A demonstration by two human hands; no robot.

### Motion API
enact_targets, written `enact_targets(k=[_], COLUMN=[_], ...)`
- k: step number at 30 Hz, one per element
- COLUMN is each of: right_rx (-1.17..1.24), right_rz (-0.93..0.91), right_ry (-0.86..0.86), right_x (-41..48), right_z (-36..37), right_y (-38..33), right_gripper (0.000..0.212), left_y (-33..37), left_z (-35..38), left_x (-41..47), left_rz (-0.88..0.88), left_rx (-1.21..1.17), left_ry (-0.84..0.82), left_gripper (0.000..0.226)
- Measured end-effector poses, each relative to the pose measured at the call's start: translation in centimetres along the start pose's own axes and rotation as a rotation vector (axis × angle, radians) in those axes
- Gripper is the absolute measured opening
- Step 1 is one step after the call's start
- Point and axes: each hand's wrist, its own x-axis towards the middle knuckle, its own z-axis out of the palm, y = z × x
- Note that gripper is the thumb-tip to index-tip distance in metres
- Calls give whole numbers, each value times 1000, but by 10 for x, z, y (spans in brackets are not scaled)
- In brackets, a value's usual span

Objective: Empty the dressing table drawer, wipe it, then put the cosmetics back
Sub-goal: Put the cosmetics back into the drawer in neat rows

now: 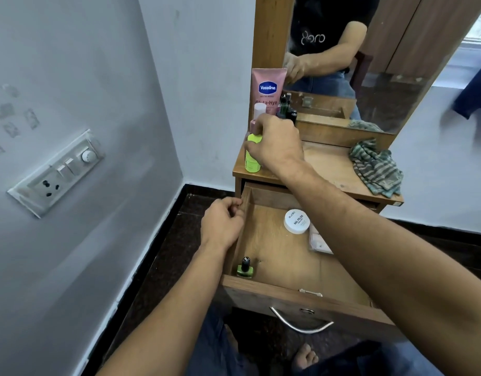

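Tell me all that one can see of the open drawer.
The drawer is light brown wood, pulled far out under the tabletop. Its front carries a curved metal handle. The left hand holds its left wall. Inside stand a white jar near the back and a green nail polish bottle in the front left corner; a pale flat packet lies partly hidden under the right arm.

Wooden drawer (pixel 285 267) open, green polish bottle (pixel 244 268) upright inside, white jar (pixel 297 221)
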Motion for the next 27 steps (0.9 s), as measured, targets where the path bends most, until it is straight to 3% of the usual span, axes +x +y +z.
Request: enact_targets(k=[5,10,18,27], right_rx=[167,262,164,147], right_rz=[-5,-39,-95,-167], right_ry=[43,-130,-456,-518], right_x=[-33,-97,-157,-168], right_z=[-27,-23,-3,12], right_y=[20,59,83,72], right_gripper=[27,31,23,23], left_y=[4,2,4,6], left_z=[3,4,7,8], left_x=[-1,-1,-3,-3], left_rz=[113,106,138,165], left_rx=[41,-22,74,114], left_ry=[18,-10,-36,-47], left_gripper=[21,21,22,16])
